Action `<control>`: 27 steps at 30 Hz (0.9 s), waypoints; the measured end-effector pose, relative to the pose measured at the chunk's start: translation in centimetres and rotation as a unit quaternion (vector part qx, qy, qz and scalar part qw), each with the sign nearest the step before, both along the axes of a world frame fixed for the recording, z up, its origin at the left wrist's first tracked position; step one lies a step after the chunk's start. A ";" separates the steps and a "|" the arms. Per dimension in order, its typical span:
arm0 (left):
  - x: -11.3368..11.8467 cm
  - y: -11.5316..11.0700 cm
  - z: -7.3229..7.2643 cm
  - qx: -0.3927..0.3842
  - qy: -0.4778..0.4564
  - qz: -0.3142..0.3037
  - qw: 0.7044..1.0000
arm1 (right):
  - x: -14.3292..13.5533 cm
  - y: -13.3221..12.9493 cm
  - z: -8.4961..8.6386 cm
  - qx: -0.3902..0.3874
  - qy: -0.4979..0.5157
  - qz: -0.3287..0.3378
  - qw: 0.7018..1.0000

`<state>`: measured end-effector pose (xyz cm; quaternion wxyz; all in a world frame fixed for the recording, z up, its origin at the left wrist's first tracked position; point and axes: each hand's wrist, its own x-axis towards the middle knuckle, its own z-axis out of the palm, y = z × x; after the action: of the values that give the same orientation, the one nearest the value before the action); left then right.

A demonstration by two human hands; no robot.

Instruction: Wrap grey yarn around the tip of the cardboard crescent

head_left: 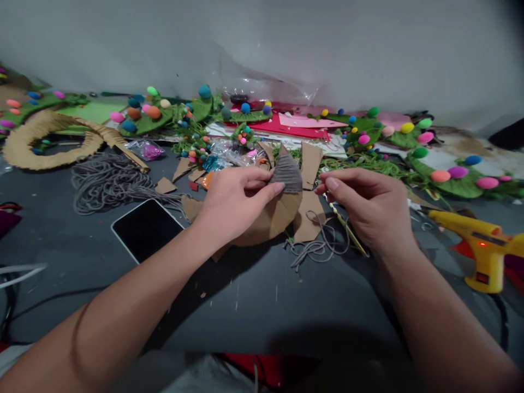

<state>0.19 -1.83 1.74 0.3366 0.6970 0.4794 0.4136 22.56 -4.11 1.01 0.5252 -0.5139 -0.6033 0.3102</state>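
My left hand (233, 199) grips a curved, crescent-like piece of brown cardboard (266, 221) between thumb and fingers. Its pointed upper end is wrapped in close rows of grey cord (287, 177). To the right of the cardboard, my right hand (364, 204) is closed in a pinch, seemingly on the grey cord; the strand at its fingertips is hard to see. Loose loops of cord (313, 254) lie on the table below. A thin yellowish stick (350, 234) with a patterned upper part rests beside my right hand. Cardboard scraps (310, 215) lie behind the crescent.
A yellow glue gun (485, 245) with a lit red light stands at right. Left are a phone (147, 229), a heap of grey cord (106, 183) and a wrapped tan ring (36, 155). Green leaf shapes with coloured balls (153, 112) line the back, near the wall.
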 end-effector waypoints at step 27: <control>0.0 -0.3 0.3 0.005 0.002 -0.006 1.000 | -0.5 0.1 0.2 -0.013 -0.092 -0.036 0.995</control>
<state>0.24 -2.14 1.99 0.3343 0.7026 0.4738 0.4125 22.06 -4.06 1.17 0.4710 -0.5684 -0.6263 0.2505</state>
